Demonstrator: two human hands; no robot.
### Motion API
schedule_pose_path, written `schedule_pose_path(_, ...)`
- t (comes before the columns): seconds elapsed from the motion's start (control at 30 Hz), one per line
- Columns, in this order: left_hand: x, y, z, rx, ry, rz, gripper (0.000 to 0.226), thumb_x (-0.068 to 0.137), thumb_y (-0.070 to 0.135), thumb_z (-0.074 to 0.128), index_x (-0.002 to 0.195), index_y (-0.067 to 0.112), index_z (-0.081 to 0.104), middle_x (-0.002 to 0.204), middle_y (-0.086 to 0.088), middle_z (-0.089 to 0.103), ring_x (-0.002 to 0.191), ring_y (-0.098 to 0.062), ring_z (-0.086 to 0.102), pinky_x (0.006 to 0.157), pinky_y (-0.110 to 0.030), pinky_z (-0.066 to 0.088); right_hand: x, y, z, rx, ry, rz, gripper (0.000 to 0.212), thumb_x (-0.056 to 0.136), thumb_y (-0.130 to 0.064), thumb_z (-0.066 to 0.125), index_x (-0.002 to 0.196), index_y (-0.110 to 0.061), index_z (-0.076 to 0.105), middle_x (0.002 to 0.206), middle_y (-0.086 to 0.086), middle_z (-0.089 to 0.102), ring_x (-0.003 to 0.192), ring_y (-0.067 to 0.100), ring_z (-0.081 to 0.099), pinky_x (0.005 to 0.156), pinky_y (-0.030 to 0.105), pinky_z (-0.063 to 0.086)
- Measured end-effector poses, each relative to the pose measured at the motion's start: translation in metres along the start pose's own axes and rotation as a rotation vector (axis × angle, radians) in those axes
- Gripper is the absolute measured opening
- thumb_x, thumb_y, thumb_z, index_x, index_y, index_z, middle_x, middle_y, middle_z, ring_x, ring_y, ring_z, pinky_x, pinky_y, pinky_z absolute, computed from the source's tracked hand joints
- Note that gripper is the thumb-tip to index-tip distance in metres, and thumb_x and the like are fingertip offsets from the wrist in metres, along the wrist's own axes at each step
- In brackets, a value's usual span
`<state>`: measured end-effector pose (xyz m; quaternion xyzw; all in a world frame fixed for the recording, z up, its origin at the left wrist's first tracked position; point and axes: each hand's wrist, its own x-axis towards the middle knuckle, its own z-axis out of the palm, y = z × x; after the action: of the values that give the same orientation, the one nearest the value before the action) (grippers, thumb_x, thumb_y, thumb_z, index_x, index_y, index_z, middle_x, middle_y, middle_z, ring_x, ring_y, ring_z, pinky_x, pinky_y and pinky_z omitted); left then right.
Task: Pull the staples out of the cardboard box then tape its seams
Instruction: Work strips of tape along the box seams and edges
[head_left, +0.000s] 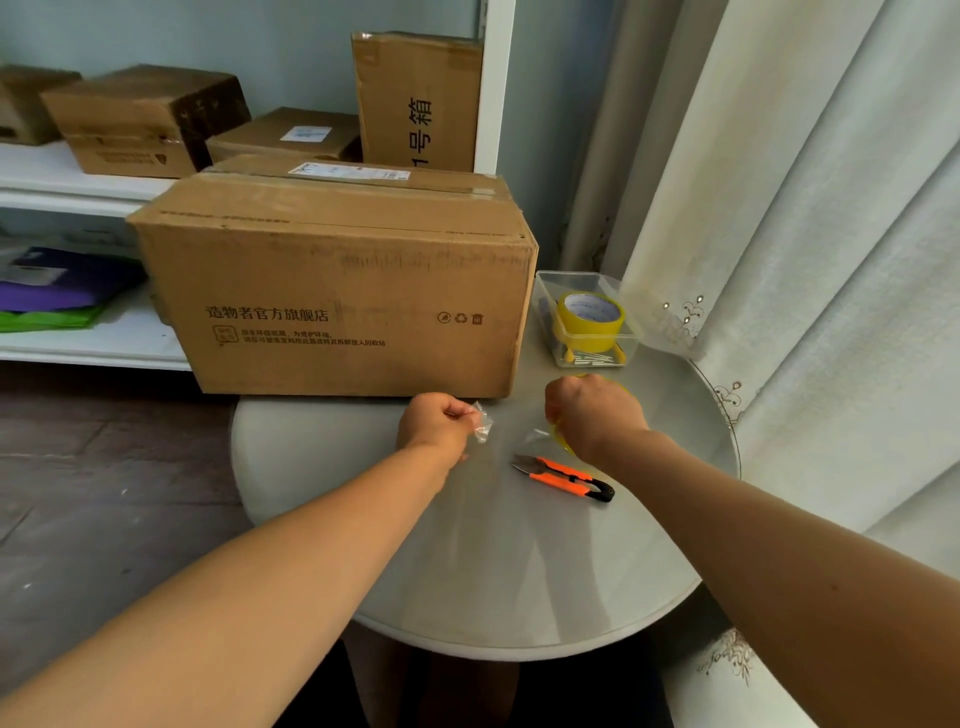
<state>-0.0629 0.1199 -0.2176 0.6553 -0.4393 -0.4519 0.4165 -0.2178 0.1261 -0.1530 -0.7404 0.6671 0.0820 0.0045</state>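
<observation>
A large cardboard box (337, 280) with printed text stands at the back of the round grey table (493, 571). In front of it my left hand (434, 426) pinches a crumpled strip of clear tape (483, 423). My right hand (597, 415) grips a roll of yellow-cored clear tape (561, 439), mostly hidden under the fingers, with a loose tape end showing beside it. Orange-handled snips (566, 475) lie on the table just below my right hand.
A clear plastic tub (587, 317) at the table's back right holds another yellow tape roll (589, 317) and small metal pieces. Several cardboard boxes sit on the white shelf (78, 176) behind. White curtains (805, 234) hang at the right, close to the table edge.
</observation>
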Motion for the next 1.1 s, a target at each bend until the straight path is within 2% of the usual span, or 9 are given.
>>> schedule_pose_path(0.17,-0.004,0.017,-0.021,0.291,-0.194,0.334,0.027,0.082,0.008,0.068,0.065,0.026,0.06,0.068,0.001,0.057,0.067,-0.014,0.05,0.066,-0.033,0.044,0.0,-0.003,-0.017,-0.067,-0.124,-0.023,0.076,0.081,-0.043,0.072,0.145,-0.031,0.032,0.136,0.005,0.048,0.127,0.028,0.047,0.092,0.037,0.045)
schedule_pose_path(0.37,-0.014,0.072,-0.043,0.646,-0.197,0.558,0.011,0.081,0.012,0.07,0.076,0.022,0.066,0.066,0.01,0.056,0.072,-0.016,0.054,0.072,-0.029,0.046,0.005,-0.03,-0.053,0.212,-0.002,-0.076,0.051,0.068,-0.048,0.08,0.111,-0.027,0.062,0.113,-0.003,0.063,0.109,0.021,0.058,0.075,0.029,0.045)
schedule_pose_path(0.5,-0.031,0.098,-0.059,0.851,-0.149,0.641,0.009,0.085,0.019,0.063,0.087,0.026,0.068,0.084,0.009,0.06,0.082,-0.015,0.054,0.068,-0.028,0.042,0.002,-0.044,-0.071,0.25,0.099,-0.077,0.049,0.074,-0.042,0.077,0.114,-0.019,0.063,0.11,0.005,0.065,0.104,0.026,0.06,0.07,0.029,0.044)
schedule_pose_path(0.6,-0.039,0.11,-0.072,0.899,-0.115,0.667,0.013,0.087,0.018,0.06,0.085,0.029,0.067,0.083,0.011,0.059,0.081,-0.014,0.051,0.065,-0.025,0.035,0.0,-0.049,-0.081,0.247,0.148,-0.082,0.043,0.078,-0.042,0.074,0.113,-0.018,0.065,0.108,0.008,0.065,0.101,0.027,0.061,0.069,0.031,0.043)
schedule_pose_path(0.8,-0.031,0.151,-0.094,0.723,-0.118,0.584,0.007,0.088,0.021,0.065,0.094,0.023,0.068,0.091,0.006,0.062,0.097,-0.019,0.06,0.077,-0.033,0.049,-0.004,-0.062,-0.113,0.382,0.387,-0.046,0.032,0.083,-0.046,0.065,0.103,-0.021,0.067,0.099,0.0,0.068,0.09,0.022,0.064,0.074,0.035,0.054)
schedule_pose_path(0.9,-0.018,0.177,-0.114,0.471,-0.062,0.389,0.054,0.082,0.027,0.072,0.13,0.014,0.048,0.115,-0.008,0.06,0.102,-0.022,0.057,0.07,-0.03,0.048,-0.005,-0.062,-0.127,0.568,0.569,0.025,0.014,0.088,-0.035,0.063,0.092,-0.024,0.071,0.091,-0.002,0.07,0.084,0.021,0.065,0.073,0.035,0.055)
schedule_pose_path(0.97,-0.009,0.187,-0.135,0.568,0.108,0.462,0.066,0.082,0.03,0.071,0.138,0.016,0.038,0.126,-0.009,0.054,0.112,-0.025,0.054,0.086,-0.037,0.049,-0.002,-0.056,-0.13,0.845,0.615,0.086,0.011,0.088,-0.029,0.064,0.088,-0.022,0.073,0.088,-0.003,0.071,0.085,0.02,0.065,0.078,0.039,0.055)
schedule_pose_path(1.03,-0.002,0.185,-0.154,0.78,0.253,0.552,0.059,0.086,0.033,0.066,0.137,0.019,0.041,0.133,-0.007,0.049,0.12,-0.025,0.049,0.097,-0.041,0.044,0.001,-0.053,-0.129,1.069,0.581,0.109,0.013,0.089,-0.029,0.065,0.093,-0.019,0.074,0.091,-0.003,0.071,0.091,0.019,0.065,0.083,0.036,0.054)
schedule_pose_path(1.1,0.003,0.177,-0.168,1.005,0.245,0.498,0.052,0.089,0.043,0.058,0.135,0.021,0.045,0.137,-0.007,0.047,0.126,-0.026,0.044,0.102,-0.044,0.04,0.002,-0.058,-0.127,1.097,0.522,0.091,0.021,0.093,-0.026,0.06,0.108,-0.017,0.071,0.105,0.0,0.069,0.102,0.02,0.063,0.086,0.03,0.049)
